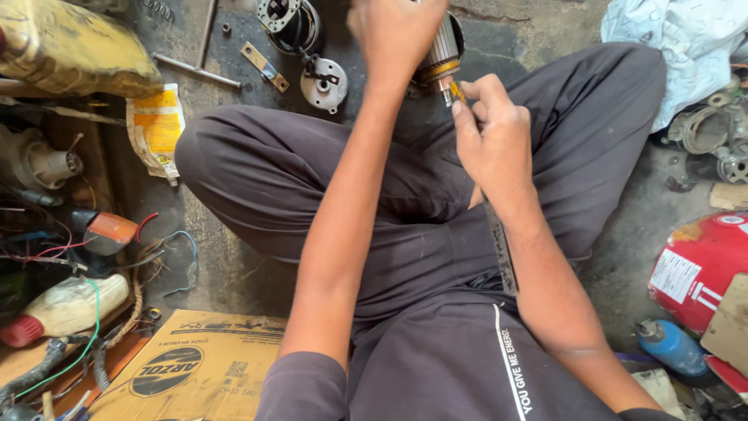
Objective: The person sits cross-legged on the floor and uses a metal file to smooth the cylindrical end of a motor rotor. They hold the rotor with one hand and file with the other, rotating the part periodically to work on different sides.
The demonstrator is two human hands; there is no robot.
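Head camera view looked down on a person seated cross-legged on a stained concrete floor (234, 273), dark grey trousers filling the middle. The left hand (393, 31) was closed from above around a motor armature (438, 56), a ribbed metal cylinder with a copper-coloured band, held near the top edge above the knees. The right hand (492, 140) was wrapped tightly around a long flat metal file (501, 249), its yellow-marked tip touching the lower end of the armature while the dark blade ran back along the forearm toward the body. Just left of the armature on the floor lay a round metal end cap (323, 84) and, above it, a dark cylindrical motor housing (290, 23), with a small brass-coloured bracket (263, 66) beside them. At upper left sat a grimy yellow jerrycan (70, 47), closed, contents unseen, and below it a yellow and white pouch (156, 129) lying flat. At left a white bottle with a red cap (66, 308) lay on its side among tangled wires (167, 253). A flattened cardboard box (187, 366) lay at bottom left. At right stood a red cylinder (693, 273), a small blue bottle (670, 347) near it, and a pale cloth (678, 47) at upper right.
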